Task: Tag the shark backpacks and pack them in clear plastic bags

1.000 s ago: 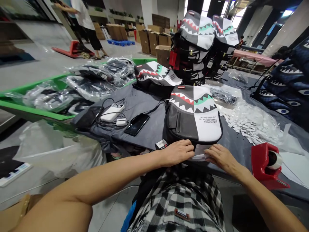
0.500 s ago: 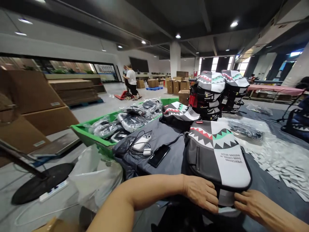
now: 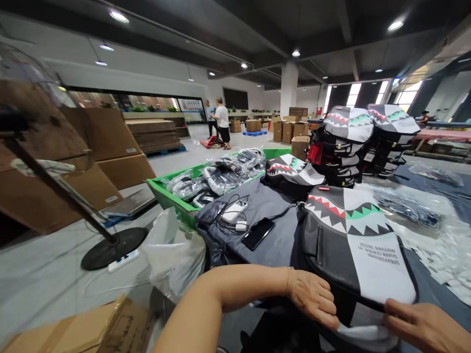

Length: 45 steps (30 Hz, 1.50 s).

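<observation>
A backpack (image 3: 353, 240) in black, grey and white, with a shark-mouth print and lettering, lies on the dark-covered table in front of me. My left hand (image 3: 314, 298) is closed at its near end, fingers curled over the edge beside a pale, film-like strip (image 3: 362, 331). At the near right corner, my right hand (image 3: 423, 321) has its fingers bent against the backpack's edge, at the other end of that strip. The fingertips of both hands are partly hidden. A black phone (image 3: 258, 233) lies left of the backpack, next to a white power bank (image 3: 234, 211) with cables.
Another shark-print backpack (image 3: 292, 169) lies behind, before two stacks of backpacks (image 3: 348, 125). A green bin (image 3: 156, 189) at left holds plastic-wrapped goods. White tags (image 3: 451, 260) and clear bags lie at right. A fan stand (image 3: 114, 242), cartons (image 3: 106, 142) and two people (image 3: 222, 120) are further left.
The view has swung left, so things appear further right. My right hand has shifted outward from my left, and the pale strip between them looks more stretched.
</observation>
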Available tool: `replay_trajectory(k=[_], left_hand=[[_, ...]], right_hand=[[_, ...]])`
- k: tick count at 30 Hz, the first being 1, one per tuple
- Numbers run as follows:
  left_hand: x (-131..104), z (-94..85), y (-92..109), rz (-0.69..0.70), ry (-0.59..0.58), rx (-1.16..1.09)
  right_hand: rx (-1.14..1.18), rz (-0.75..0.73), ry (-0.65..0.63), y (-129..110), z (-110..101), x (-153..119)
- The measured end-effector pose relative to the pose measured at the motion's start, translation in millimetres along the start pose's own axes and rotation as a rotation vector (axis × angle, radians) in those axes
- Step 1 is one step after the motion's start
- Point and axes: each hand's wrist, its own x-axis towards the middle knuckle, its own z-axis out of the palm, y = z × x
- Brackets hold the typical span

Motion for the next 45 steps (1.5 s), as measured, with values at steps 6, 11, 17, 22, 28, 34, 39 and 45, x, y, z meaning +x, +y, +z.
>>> replay_trajectory(k=[6, 11, 17, 22, 28, 34, 39, 45], left_hand=[[-5, 1.9, 13, -0.009, 0.307, 0.073], [-9, 1.5, 17, -0.035, 0.333, -0.015], [-8, -1.0, 23, -0.024, 0.385, -0.067], [-7, 0.6, 22, 0.000, 0.372, -0.080], [-4, -9.4, 24, 0.011, 0.359, -0.067], [-3, -19.8, 42, -0.033, 0.318, 0.024], [-15, -3.6, 59, -0.087, 0.234, 0.040], [2, -13.6, 75, -0.254, 0.304, 0.018]], right_hand=[[-0.017, -0.006, -0.219, -22, -21, 3], [-0.145, 0.033, -0.372, -22, -19, 6], [-0.237, 0.103, -0.262, -34, -10, -2], [-0.144, 0.185, -0.212, -39, -9, -9], [-0.166, 0.182, -0.296, -39, -11, -16], [-0.391, 0.055, -0.004, -53, 7, -39], [-0.480, 0.043, 0.260, -63, 45, -51], [-0.491, 0.099, 0.309, -65, 67, -57]])
